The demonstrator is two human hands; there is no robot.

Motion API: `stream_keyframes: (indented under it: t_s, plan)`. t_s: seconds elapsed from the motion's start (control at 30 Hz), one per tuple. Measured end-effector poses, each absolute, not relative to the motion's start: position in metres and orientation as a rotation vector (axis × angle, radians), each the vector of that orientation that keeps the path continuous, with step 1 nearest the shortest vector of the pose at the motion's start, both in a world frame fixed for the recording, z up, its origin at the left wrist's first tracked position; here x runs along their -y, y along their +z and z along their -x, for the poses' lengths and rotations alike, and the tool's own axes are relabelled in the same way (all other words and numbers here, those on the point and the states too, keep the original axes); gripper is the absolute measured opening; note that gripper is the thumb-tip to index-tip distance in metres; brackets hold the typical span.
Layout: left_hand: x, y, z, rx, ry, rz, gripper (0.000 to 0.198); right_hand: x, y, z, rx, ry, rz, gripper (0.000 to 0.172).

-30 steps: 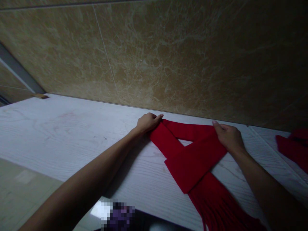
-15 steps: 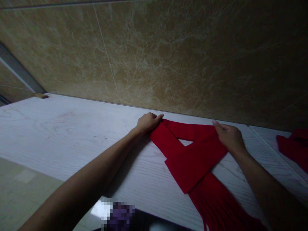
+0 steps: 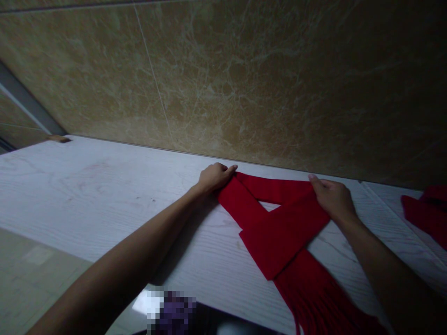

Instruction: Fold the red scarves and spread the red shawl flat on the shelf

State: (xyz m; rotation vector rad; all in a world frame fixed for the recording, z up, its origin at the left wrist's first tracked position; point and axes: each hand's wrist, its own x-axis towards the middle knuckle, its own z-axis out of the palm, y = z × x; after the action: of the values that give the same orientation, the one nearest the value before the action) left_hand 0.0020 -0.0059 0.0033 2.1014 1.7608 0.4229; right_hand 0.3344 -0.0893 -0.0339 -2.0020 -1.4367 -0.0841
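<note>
Our red scarf [image 3: 279, 239] lies crossed on the white table [image 3: 115, 186], its upper band [image 3: 275, 190] near the wall [image 3: 223, 83], fringe [image 3: 319, 293] farther from it. Our left hand [image 3: 215, 177] and right hand [image 3: 333, 200] each pinch a wall-side corner; even tension should keep the band smooth.

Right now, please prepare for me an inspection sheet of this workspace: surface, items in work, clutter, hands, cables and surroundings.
Surface: white wood-grain tabletop, dimly lit.
Items in work: red scarf, folded across itself around a small gap; fringe toward the near side.
Clutter: another red cloth, cut off by the right edge of the picture; small brown block at the far left.
Left hand: holds the scarf's far left corner.
Right hand: holds its far right corner.
Cables: nothing seen.
Surroundings: marble-patterned wall behind; tiled floor at lower left.
</note>
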Motion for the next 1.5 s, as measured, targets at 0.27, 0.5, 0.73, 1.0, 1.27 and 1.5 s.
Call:
stream_keyframes:
  t_s: [0.27,0.5,0.73,1.0,1.27,1.5]
  plan:
    - [0.006,0.003,-0.002,-1.766,0.439,-2.103,0.065,0.088,-0.034,-0.332,1.375,-0.082,2.008,0.062]
    - [0.005,0.003,-0.002,-1.758,0.428,-2.114,0.066,0.088,-0.034,-0.331,1.362,-0.052,2.024,0.059]
    - [0.006,0.004,-0.002,-1.764,0.425,-2.112,0.065,0.089,-0.033,-0.333,1.375,-0.040,2.007,0.061]
    - [0.006,0.000,0.001,-1.782,0.487,-2.162,0.061,0.091,-0.027,-0.326,1.319,-0.041,2.122,0.049]
    - [0.026,0.015,-0.001,-1.471,0.782,-2.484,0.040,0.094,-0.017,-0.325,1.541,-0.350,1.790,0.038]
    - [0.042,-0.004,-0.018,-1.092,0.185,-2.724,0.060,0.087,-0.044,-0.315,2.070,-0.002,1.783,0.059]
